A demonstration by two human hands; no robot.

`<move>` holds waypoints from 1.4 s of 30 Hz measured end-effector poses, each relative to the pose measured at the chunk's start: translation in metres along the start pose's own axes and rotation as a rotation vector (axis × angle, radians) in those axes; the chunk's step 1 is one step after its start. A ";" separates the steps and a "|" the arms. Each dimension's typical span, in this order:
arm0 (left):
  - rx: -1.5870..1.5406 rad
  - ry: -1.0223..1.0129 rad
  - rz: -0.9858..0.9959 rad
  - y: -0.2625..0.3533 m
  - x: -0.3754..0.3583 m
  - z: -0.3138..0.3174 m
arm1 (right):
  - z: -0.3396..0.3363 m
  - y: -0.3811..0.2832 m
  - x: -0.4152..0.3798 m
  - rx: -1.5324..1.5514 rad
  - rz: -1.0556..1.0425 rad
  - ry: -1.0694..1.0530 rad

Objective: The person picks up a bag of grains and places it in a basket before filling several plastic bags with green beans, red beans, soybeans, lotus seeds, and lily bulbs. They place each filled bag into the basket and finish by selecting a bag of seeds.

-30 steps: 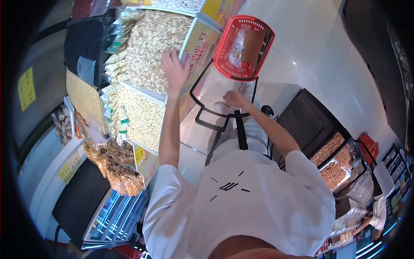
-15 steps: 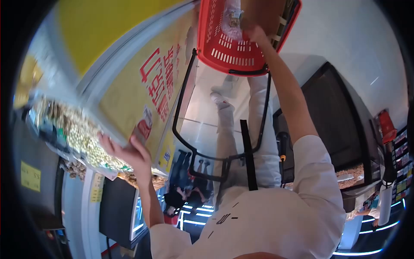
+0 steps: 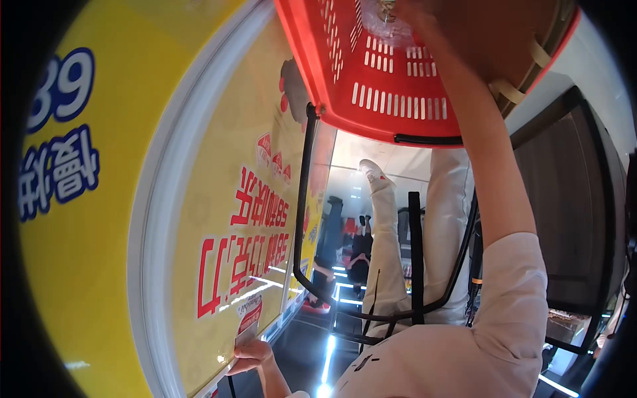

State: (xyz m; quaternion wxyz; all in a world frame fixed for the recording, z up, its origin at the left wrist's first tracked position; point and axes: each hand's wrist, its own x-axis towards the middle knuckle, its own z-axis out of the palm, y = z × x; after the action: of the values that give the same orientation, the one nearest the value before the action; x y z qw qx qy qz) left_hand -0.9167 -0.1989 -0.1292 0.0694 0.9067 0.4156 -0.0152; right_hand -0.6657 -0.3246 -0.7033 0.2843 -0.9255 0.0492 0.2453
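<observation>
My right arm reaches into a red plastic basket (image 3: 398,123). The right hand (image 3: 421,16) is blurred at the top edge, beside a clear plastic bag (image 3: 386,30) with small contents; its fingers do not show clearly. Something brown with tan straps (image 3: 531,56) fills the basket's right side. My left hand (image 3: 252,355) is closed at the lower edge of a yellow panel (image 3: 219,152) printed with red characters. Its fingers meet the lower end of a red and white label (image 3: 249,318); I cannot tell what is between them.
A bright yellow sign (image 3: 79,265) with blue print curves along the left. The basket's black handle (image 3: 305,199) hangs around my legs (image 3: 444,225). A dark bin (image 3: 564,219) stands at right. Another person (image 3: 358,265) shows behind me.
My view has turned, bringing the panel and basket closer. My left hand, earlier spread by bagged goods at the panel's corner, is now closed at its edge. The right hand stays in the basket.
</observation>
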 end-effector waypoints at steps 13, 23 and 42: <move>0.155 -0.029 0.065 0.003 0.000 -0.001 | 0.031 0.091 -0.052 -0.415 -0.426 -0.552; -0.004 -0.065 0.199 0.031 0.034 0.012 | -0.130 0.001 -0.143 -0.202 -0.398 -0.739; -1.242 -0.308 0.065 0.029 -0.170 -0.088 | -0.475 -0.273 -0.466 -0.412 -1.282 -1.037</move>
State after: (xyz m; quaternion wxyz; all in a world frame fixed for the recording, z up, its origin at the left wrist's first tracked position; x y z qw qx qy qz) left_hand -1.0080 -0.3331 -0.0241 0.6411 0.6972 0.3047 0.1002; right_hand -0.8083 -0.3813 0.0000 0.1807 -0.5782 -0.6668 0.4340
